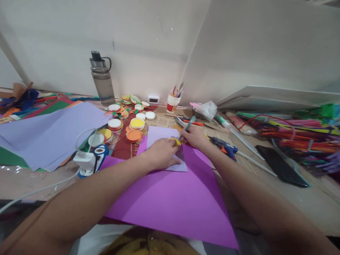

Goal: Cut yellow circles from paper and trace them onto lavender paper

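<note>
My left hand (164, 154) lies flat with its fingers spread over a light lavender sheet (159, 134), its fingertips pressing a small yellow disc (175, 142). Closed around a teal pen (190, 124), my right hand (196, 138) rests just right of the disc, with the pen's tip at the disc's edge. Beneath the lavender sheet spreads a larger purple sheet (170, 202), which reaches over the table's front edge.
Round paper pieces (134, 135), a water bottle (103, 83) and lavender paper (58, 134) are at the left. A pen cup (173, 102) stands behind. A glue gun (224, 147), phone (281, 166) and colourful strips (300, 141) lie right.
</note>
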The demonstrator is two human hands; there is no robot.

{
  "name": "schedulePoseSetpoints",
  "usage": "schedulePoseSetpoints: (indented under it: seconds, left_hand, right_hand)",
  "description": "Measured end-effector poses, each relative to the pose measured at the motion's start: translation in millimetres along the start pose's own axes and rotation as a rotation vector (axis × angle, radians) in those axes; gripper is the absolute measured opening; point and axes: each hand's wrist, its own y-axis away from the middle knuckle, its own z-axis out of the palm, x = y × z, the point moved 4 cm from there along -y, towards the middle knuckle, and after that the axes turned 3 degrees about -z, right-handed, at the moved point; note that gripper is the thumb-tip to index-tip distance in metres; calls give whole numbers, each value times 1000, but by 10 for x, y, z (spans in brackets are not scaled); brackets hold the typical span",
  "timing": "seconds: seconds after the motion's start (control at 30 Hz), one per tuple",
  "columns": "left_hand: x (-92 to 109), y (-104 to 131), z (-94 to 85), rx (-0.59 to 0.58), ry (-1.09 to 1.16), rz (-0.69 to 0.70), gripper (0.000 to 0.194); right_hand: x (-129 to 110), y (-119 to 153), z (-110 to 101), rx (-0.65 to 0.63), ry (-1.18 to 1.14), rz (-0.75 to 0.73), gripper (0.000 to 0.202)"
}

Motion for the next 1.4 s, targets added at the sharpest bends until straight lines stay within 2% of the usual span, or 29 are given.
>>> schedulePoseSetpoints:
  seconds: [0.27, 0.63, 0.9, 1.17, 1.4]
  left_hand:
    - [10, 6, 1, 6, -14, -10, 62]
    - [39, 35, -10, 31, -38, -5, 63]
    - [42, 26, -15, 6, -14, -55, 58]
    - [56, 79, -61, 39, 19, -52, 46]
    - [54, 71, -57, -17, 53, -98, 46]
  right_hand:
    - [-321, -23, -16, 44, 251, -70, 30]
    - [-679, -114, 175, 25, 472, -234, 31]
    - [-760, -128, 266, 9, 498, -311, 33]
    - [-839, -74, 283, -41, 518, -382, 34]
    - [-881, -4, 286, -62, 485, -395, 28]
